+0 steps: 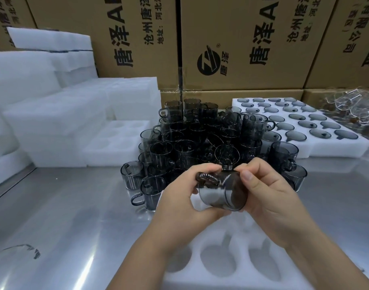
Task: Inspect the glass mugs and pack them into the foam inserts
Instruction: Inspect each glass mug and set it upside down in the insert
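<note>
A heap of smoky grey glass mugs [200,139] stands mid-table on the steel table [64,206], most of them upright and mouth up, stacked in more than one layer. Just in front of the heap, a single grey mug [219,192] is held in the air on its side, its mouth turned to the right and its handle uppermost. The left hand [179,197] has its fingers curled round the base end of the mug, near the handle. The right hand [269,193] grips the mouth end, with the thumb pressed on the top of the wall and the fingers wrapped underneath. In front of the heap, directly below the held mug, lies a white foam insert [238,229] whose visible round cavities show only bare foam. To the right of the heap sits a larger foam tray [325,151], with a grey mug sunk in each cavity that can be seen. Left of the heap is another foam insert [108,151] with open round cavities, and further left are white foam stacks [53,122]. Behind the heap rise printed cardboard boxes [242,49]. Beyond the filled tray, a cluster of clear glass mugs [350,107] is blurred.
</note>
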